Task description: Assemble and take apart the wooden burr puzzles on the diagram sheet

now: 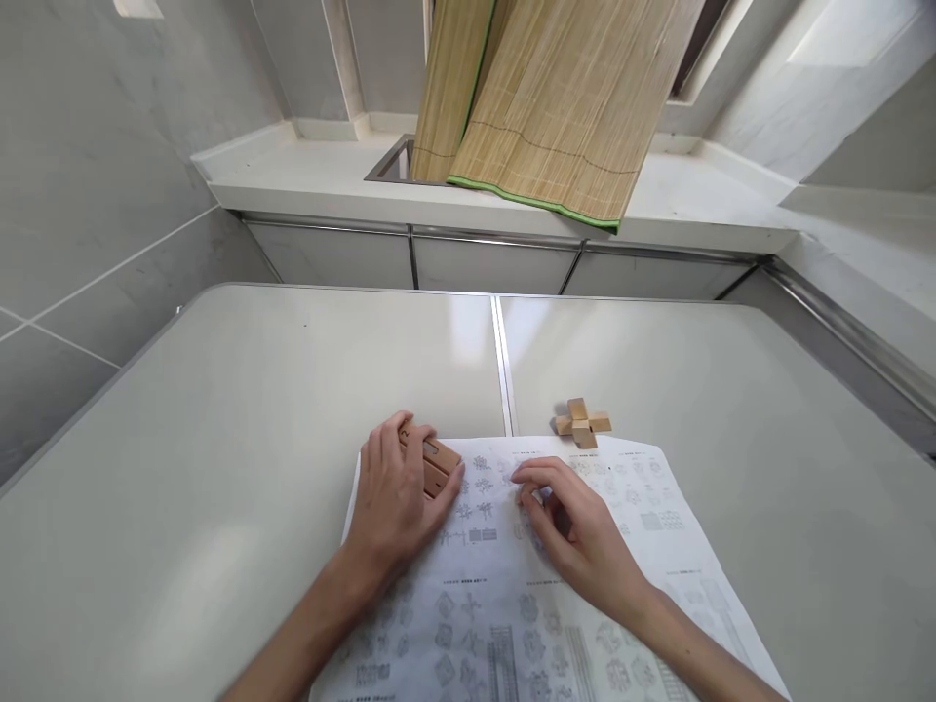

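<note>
My left hand (395, 497) lies over a group of brown wooden puzzle bars (433, 465) at the upper left corner of a printed instruction sheet (504, 604), fingers curled round them. My right hand (574, 531) rests on the sheet a little to the right, fingers bent and fingertips pressed on the paper; whether anything is under them is hidden. An assembled light wooden cross puzzle (583, 423) stands just beyond the sheet's top edge, apart from both hands.
The sheet lies on a white two-panel table (219, 439) with a seam (503, 361) down its middle. Behind the table runs a white counter (314, 185) with a sink, and rolled bamboo mats (556, 107) lean over it. Grey tiled walls stand on both sides.
</note>
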Available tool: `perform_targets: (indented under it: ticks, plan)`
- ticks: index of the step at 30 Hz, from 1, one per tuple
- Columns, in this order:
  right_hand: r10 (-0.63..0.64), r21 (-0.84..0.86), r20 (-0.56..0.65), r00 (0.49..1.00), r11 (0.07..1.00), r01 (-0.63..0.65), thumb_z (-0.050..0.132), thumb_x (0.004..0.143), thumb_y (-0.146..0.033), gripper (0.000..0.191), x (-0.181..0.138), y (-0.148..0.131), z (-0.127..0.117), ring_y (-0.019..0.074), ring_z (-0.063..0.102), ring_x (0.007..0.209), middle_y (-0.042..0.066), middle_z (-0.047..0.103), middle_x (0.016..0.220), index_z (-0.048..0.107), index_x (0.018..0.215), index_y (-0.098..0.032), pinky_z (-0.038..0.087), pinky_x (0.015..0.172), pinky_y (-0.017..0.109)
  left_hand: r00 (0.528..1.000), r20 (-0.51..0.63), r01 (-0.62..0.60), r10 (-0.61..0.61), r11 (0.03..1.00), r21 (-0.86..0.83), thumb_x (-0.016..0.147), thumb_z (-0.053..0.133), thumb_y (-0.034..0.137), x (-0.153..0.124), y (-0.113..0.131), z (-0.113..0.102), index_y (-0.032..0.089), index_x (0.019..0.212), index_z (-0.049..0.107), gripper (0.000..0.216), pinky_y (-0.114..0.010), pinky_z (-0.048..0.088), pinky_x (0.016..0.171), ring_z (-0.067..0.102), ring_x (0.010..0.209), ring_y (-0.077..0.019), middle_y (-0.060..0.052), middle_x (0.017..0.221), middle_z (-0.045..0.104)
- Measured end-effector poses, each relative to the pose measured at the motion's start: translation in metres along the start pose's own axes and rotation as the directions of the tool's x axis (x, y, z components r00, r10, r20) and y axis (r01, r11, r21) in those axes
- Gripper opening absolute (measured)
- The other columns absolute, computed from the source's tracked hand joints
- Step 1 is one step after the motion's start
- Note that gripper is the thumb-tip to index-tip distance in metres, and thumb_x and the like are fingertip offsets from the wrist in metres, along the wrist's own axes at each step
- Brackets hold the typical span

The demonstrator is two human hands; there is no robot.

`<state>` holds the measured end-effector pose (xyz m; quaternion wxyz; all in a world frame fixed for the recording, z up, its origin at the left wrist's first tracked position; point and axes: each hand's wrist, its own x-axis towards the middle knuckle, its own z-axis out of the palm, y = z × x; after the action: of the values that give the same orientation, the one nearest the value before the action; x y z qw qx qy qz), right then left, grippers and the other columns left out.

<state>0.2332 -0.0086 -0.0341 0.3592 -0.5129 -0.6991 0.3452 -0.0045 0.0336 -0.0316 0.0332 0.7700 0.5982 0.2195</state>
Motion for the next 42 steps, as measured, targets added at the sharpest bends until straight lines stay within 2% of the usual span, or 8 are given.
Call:
perform_targets:
  ticks: [14,19,24,28,31,35,38,42]
  plan:
    - [0.036,0.027,0.014,0.999,0.999,-0.036,0.048,0.108,-0.028,0.017,0.002,0.002,0.000,0.0153,0.056,0.067,0.007,0.067,0.109,0.064,0.114,-0.026,0.049,0.060,0.031,0.994,-0.093,0.058,-0.056,0.998,0.019,0.100,0.060,0.049,0.002,-0.022,-0.004,0.015,0.130,0.050,0.046,-0.062,0.047,0.109,0.053,0.134,-0.0414,-0.022,0.141,0.055]
    - [0.066,0.057,0.017,0.998,0.996,-0.066,0.049,0.108,-0.032,0.019,0.002,0.002,0.000,0.0163,0.057,0.069,0.007,0.068,0.107,0.066,0.112,-0.026,0.048,0.062,0.032,0.983,-0.069,-0.174,0.171,0.984,-0.030,0.103,0.059,0.038,-0.001,-0.004,-0.011,0.018,0.132,0.049,0.036,-0.058,0.047,0.114,0.051,0.141,-0.0375,-0.019,0.144,0.057]
    - [0.193,0.232,0.029,0.981,0.953,-0.194,0.054,0.107,-0.041,0.022,0.006,0.000,-0.005,0.0151,0.055,0.065,0.004,0.068,0.089,0.068,0.108,-0.023,0.046,0.060,0.030,0.914,-0.021,-0.403,0.405,0.900,-0.168,0.102,0.058,0.021,-0.010,0.019,-0.015,0.020,0.127,0.054,0.025,-0.050,0.054,0.110,0.056,0.136,-0.0319,-0.015,0.137,0.063]
    - [0.302,0.503,0.117,0.946,0.803,-0.319,0.063,0.102,-0.048,0.028,0.012,-0.001,-0.013,0.0097,0.048,0.053,0.001,0.067,0.081,0.068,0.104,-0.021,0.045,0.055,0.027,0.847,-0.031,-0.523,0.531,0.820,-0.230,0.098,0.057,0.009,-0.018,0.031,-0.013,0.019,0.119,0.058,0.023,-0.047,0.057,0.106,0.062,0.126,-0.0290,-0.013,0.129,0.069]
    - [0.358,0.738,0.247,0.901,0.532,-0.414,0.071,0.097,-0.047,0.027,0.016,0.002,-0.019,0.0108,0.055,0.059,0.003,0.066,0.089,0.068,0.101,-0.020,0.044,0.049,0.023,0.810,-0.017,-0.571,0.586,0.782,-0.249,0.096,0.056,0.005,-0.021,0.035,-0.010,0.019,0.114,0.059,0.023,-0.045,0.058,0.103,0.065,0.119,-0.0272,-0.011,0.124,0.071]
    - [0.401,0.880,0.343,0.850,0.180,-0.440,0.075,0.092,-0.044,0.025,0.019,0.011,-0.020,0.0110,0.052,0.060,0.004,0.062,0.087,0.070,0.097,-0.020,0.035,0.038,0.017,0.785,-0.008,-0.603,0.620,0.760,-0.244,0.097,0.053,0.005,-0.022,0.035,-0.009,0.019,0.108,0.060,0.019,-0.043,0.059,0.097,0.067,0.112,-0.0271,-0.011,0.118,0.072]
    - [0.387,0.917,0.340,0.857,0.069,-0.394,0.072,0.094,-0.042,0.024,0.020,0.017,-0.021,0.0103,0.044,0.056,0.002,0.057,0.082,0.072,0.098,-0.019,0.035,0.034,0.016,0.779,-0.019,-0.611,0.627,0.753,-0.243,0.097,0.053,0.005,-0.021,0.035,-0.010,0.018,0.105,0.060,0.017,-0.042,0.060,0.094,0.068,0.110,-0.0268,-0.011,0.115,0.073]
    - [0.371,0.935,0.327,0.869,0.007,-0.355,0.066,0.099,-0.043,0.026,0.023,0.019,-0.024,0.0100,0.040,0.055,0.001,0.054,0.080,0.071,0.104,-0.018,0.036,0.034,0.014,0.772,-0.030,-0.621,0.635,0.744,-0.245,0.097,0.054,0.004,-0.021,0.035,-0.012,0.017,0.105,0.061,0.017,-0.042,0.060,0.094,0.068,0.111,-0.0269,-0.012,0.116,0.073]
